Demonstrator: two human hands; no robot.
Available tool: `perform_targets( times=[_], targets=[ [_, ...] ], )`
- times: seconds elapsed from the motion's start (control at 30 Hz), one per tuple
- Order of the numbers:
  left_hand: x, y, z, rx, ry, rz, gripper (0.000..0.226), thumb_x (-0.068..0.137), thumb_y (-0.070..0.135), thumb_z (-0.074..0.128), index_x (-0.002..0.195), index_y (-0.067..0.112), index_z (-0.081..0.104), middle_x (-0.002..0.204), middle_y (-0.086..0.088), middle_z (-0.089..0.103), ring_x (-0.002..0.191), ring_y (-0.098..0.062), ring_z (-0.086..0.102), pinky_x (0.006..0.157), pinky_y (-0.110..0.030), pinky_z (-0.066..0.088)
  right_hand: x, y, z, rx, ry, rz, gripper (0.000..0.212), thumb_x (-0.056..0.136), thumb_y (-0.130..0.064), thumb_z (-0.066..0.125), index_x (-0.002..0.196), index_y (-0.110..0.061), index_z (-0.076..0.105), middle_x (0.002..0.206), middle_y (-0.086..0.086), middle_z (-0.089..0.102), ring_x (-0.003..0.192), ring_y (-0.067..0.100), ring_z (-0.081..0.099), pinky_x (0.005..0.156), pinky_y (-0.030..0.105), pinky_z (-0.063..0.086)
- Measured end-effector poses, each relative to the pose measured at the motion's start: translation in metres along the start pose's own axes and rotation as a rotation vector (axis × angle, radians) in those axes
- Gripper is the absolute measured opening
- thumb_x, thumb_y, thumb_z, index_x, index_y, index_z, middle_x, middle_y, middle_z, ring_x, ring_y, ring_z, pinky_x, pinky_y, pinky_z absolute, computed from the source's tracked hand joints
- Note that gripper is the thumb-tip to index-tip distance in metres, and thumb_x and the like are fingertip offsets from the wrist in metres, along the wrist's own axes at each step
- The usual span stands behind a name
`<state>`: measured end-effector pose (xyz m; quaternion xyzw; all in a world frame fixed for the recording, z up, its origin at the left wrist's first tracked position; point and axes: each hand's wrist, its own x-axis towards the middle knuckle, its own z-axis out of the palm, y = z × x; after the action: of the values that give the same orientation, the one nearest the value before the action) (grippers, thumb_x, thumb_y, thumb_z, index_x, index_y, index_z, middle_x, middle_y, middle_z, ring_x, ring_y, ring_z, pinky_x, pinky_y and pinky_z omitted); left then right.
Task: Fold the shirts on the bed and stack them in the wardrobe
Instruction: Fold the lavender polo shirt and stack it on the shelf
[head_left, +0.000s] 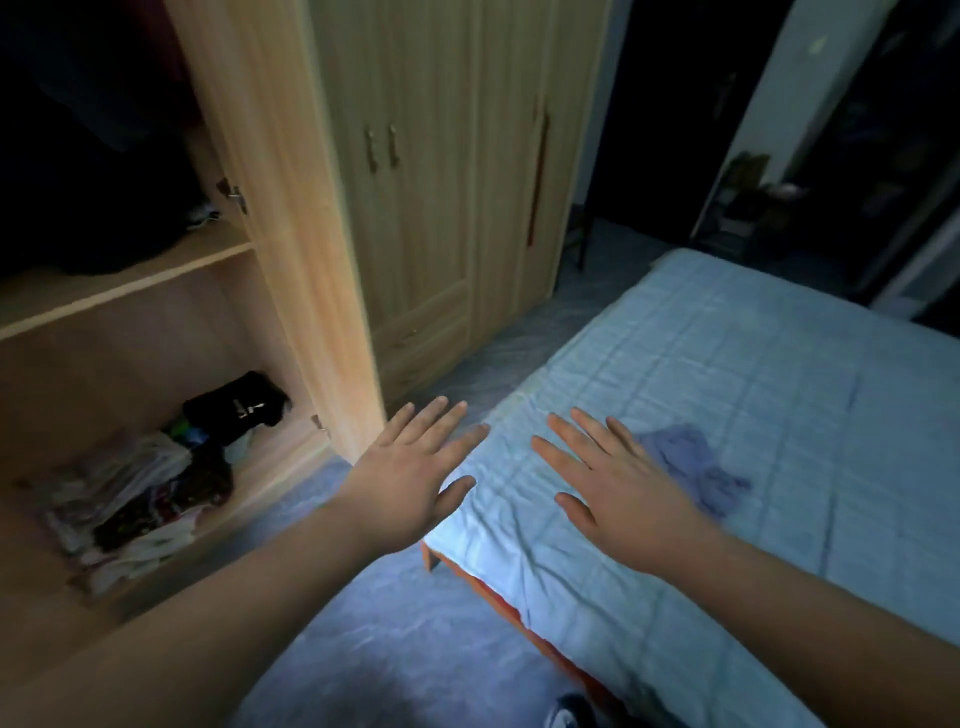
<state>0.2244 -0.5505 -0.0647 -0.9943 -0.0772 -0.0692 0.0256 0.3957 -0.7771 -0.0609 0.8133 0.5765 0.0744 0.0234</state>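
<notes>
In the head view, the left hand (410, 480) and right hand (621, 499) both hover flat with fingers spread, holding nothing, over the near corner of the bed with its pale blue quilted cover (779, 395). A crumpled lavender-blue shirt (691, 467) lies unfolded near that corner, just beyond the right hand. The open light-wood wardrobe (291, 218) already holds folded clothes (130, 499) on its bottom shelf, so this shirt apparently remains to be folded and stacked.
</notes>
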Motion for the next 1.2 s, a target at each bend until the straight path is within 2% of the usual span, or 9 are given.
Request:
perform_targets(
  times=[0.17, 0.3, 0.47, 0.6, 0.8, 0.93, 1.07, 1.13, 1.2],
  targets=[
    [0.081, 0.074, 0.018, -0.04, -0.009, 0.187, 0.059, 0.099, 0.057, 0.026, 0.153, 0.036, 0.027, 0.161, 0.0, 0.029, 0.149, -0.024, 0.023, 0.122, -0.045, 0.017, -0.074, 0.071, 0.017, 0.046, 0.009, 0.201, 0.062, 0.089, -0.045, 0.044, 0.149, -0.028, 0.036, 0.157, 0.004, 0.035, 0.144, 0.026, 0.031, 0.114, 0.047, 0.025],
    [0.154, 0.136, 0.043, -0.062, -0.023, 0.312, 0.058, 0.099, 0.056, 0.027, 0.152, 0.033, 0.032, 0.16, 0.0, 0.031, 0.149, -0.023, 0.025, 0.121, -0.041, 0.016, -0.122, 0.138, 0.037, 0.052, -0.024, 0.329, 0.064, 0.085, -0.044, 0.046, 0.145, -0.024, 0.043, 0.152, 0.009, 0.043, 0.138, 0.032, 0.041, 0.112, 0.047, 0.026],
    [0.235, 0.21, 0.099, -0.108, -0.114, 0.338, 0.058, 0.098, 0.054, 0.029, 0.151, 0.029, 0.036, 0.157, -0.004, 0.038, 0.146, -0.027, 0.03, 0.118, -0.046, 0.025, -0.175, 0.233, 0.071, 0.125, -0.05, 0.451, 0.065, 0.086, -0.042, 0.05, 0.148, -0.024, 0.04, 0.156, 0.007, 0.037, 0.143, 0.03, 0.034, 0.112, 0.049, 0.034],
    [0.285, 0.252, 0.145, -0.147, -0.178, 0.369, 0.057, 0.098, 0.052, 0.033, 0.149, 0.027, 0.04, 0.153, -0.006, 0.043, 0.142, -0.03, 0.037, 0.114, -0.048, 0.033, -0.193, 0.301, 0.113, 0.16, -0.108, 0.488, 0.061, 0.09, -0.042, 0.041, 0.147, -0.02, 0.041, 0.155, 0.009, 0.038, 0.143, 0.031, 0.033, 0.111, 0.052, 0.036],
    [0.335, 0.267, 0.202, -0.222, -0.241, 0.301, 0.056, 0.099, 0.05, 0.031, 0.149, 0.026, 0.038, 0.154, -0.007, 0.042, 0.142, -0.03, 0.038, 0.112, -0.048, 0.035, -0.181, 0.363, 0.19, 0.254, -0.219, 0.509, 0.06, 0.09, -0.042, 0.04, 0.145, -0.019, 0.043, 0.153, 0.01, 0.041, 0.14, 0.033, 0.038, 0.11, 0.052, 0.037],
    [0.372, 0.27, 0.256, -0.286, -0.265, 0.28, 0.056, 0.097, 0.047, 0.036, 0.146, 0.022, 0.044, 0.15, -0.01, 0.046, 0.138, -0.032, 0.042, 0.109, -0.048, 0.039, -0.157, 0.391, 0.257, 0.315, -0.301, 0.533, 0.06, 0.086, -0.036, 0.055, 0.143, -0.017, 0.047, 0.149, 0.013, 0.046, 0.136, 0.034, 0.044, 0.106, 0.051, 0.04],
    [0.411, 0.276, 0.342, -0.324, -0.313, 0.33, 0.057, 0.086, 0.031, 0.06, 0.14, 0.015, 0.051, 0.145, -0.014, 0.051, 0.133, -0.035, 0.047, 0.106, -0.046, 0.042, -0.131, 0.41, 0.34, 0.394, -0.349, 0.616, 0.065, 0.08, -0.033, 0.062, 0.141, -0.015, 0.048, 0.146, 0.015, 0.049, 0.133, 0.036, 0.047, 0.103, 0.05, 0.044],
    [0.428, 0.276, 0.393, -0.347, -0.374, 0.342, 0.066, 0.077, 0.023, 0.073, 0.138, 0.012, 0.053, 0.144, -0.018, 0.051, 0.132, -0.038, 0.049, 0.105, -0.05, 0.045, -0.112, 0.417, 0.38, 0.434, -0.339, 0.646, 0.064, 0.08, -0.032, 0.057, 0.141, -0.014, 0.048, 0.145, 0.016, 0.05, 0.131, 0.036, 0.049, 0.104, 0.048, 0.044],
    [0.443, 0.272, 0.441, -0.357, -0.433, 0.324, 0.071, 0.075, 0.016, 0.071, 0.142, 0.012, 0.047, 0.147, -0.02, 0.045, 0.135, -0.04, 0.045, 0.106, -0.052, 0.043, -0.091, 0.421, 0.417, 0.501, -0.275, 0.654, 0.06, 0.082, -0.029, 0.053, 0.14, -0.012, 0.047, 0.142, 0.017, 0.05, 0.128, 0.036, 0.05, 0.105, 0.043, 0.042]
  ],
)
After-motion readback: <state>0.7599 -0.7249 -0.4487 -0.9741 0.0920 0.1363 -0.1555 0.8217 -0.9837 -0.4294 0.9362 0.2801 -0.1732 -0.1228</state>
